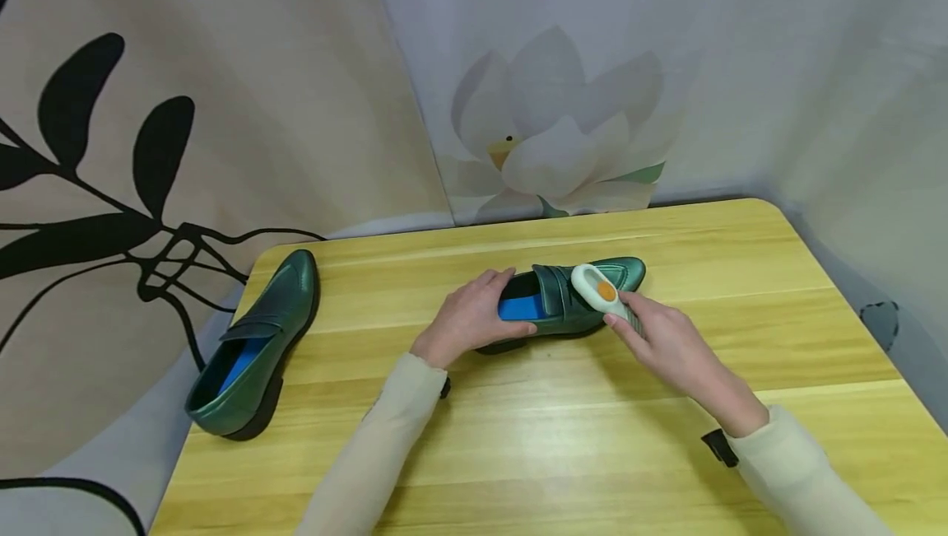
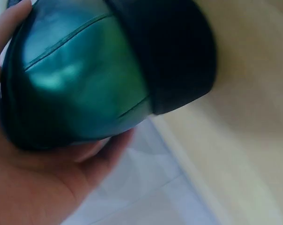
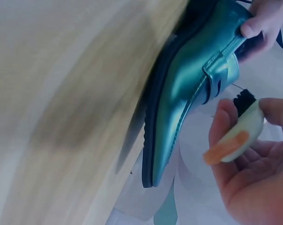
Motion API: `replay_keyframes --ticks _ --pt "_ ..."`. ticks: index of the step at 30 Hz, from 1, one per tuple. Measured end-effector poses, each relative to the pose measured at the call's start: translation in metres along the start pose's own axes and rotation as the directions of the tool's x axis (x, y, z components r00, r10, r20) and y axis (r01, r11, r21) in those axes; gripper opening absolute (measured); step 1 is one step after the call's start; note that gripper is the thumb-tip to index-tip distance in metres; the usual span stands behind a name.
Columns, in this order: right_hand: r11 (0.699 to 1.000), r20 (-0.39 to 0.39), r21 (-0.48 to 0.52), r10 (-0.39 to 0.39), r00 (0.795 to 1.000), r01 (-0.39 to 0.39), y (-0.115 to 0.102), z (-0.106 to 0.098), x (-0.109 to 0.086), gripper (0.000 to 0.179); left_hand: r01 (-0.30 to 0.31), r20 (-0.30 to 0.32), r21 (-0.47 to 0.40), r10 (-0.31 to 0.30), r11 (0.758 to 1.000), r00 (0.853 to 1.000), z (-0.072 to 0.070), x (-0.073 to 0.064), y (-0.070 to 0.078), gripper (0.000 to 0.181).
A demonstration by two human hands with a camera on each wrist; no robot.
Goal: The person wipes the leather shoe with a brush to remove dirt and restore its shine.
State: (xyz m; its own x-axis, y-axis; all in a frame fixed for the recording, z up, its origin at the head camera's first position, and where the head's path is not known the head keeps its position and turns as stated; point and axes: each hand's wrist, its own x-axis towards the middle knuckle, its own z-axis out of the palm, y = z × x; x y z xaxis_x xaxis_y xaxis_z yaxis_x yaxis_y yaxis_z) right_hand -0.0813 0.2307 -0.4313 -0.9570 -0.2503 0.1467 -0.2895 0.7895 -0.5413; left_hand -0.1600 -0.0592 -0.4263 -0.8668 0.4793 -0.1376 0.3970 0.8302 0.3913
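A green metallic loafer (image 1: 573, 309) with a blue insole lies in the middle of the table, toe to the right. My left hand (image 1: 474, 314) grips it round the heel end, thumb on the near side of the opening; the left wrist view shows the palm behind the heel counter (image 2: 85, 79). In my right hand (image 1: 674, 347) is a small white brush (image 1: 590, 285) with an orange spot, held between thumb and fingers over the loafer's front. Black bristles (image 3: 244, 101) stick out from it in the right wrist view, above the upper.
The matching green loafer (image 1: 277, 334) stands at the table's left edge, toe pointing away. Behind the wooden table (image 1: 555, 445) hangs a pale cloth (image 1: 555, 108) printed with a flower and dark leaves.
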Motion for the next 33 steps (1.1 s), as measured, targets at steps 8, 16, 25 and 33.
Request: replay_keyframes --ticks 8,16,25,33 --pt "0.998 0.052 -0.054 -0.008 0.999 0.011 -0.003 0.012 -0.002 0.034 -0.026 -0.023 0.211 0.032 0.977 0.999 -0.004 0.003 0.010 0.108" --pt "0.997 0.021 -0.004 0.075 0.997 -0.075 -0.007 0.018 0.025 0.050 -0.031 -0.062 0.138 0.040 0.990 0.997 0.002 0.006 0.007 0.099" --pt "0.996 0.035 -0.054 0.069 0.997 -0.067 -0.008 0.016 0.070 0.038 -0.048 -0.096 0.114 0.059 0.992 0.994 0.008 0.005 0.006 0.097" --pt "0.995 0.076 -0.027 0.098 0.992 -0.096 -0.005 0.010 0.039 0.052 -0.035 -0.093 0.113 0.046 0.993 0.995 0.007 0.004 0.006 0.097"
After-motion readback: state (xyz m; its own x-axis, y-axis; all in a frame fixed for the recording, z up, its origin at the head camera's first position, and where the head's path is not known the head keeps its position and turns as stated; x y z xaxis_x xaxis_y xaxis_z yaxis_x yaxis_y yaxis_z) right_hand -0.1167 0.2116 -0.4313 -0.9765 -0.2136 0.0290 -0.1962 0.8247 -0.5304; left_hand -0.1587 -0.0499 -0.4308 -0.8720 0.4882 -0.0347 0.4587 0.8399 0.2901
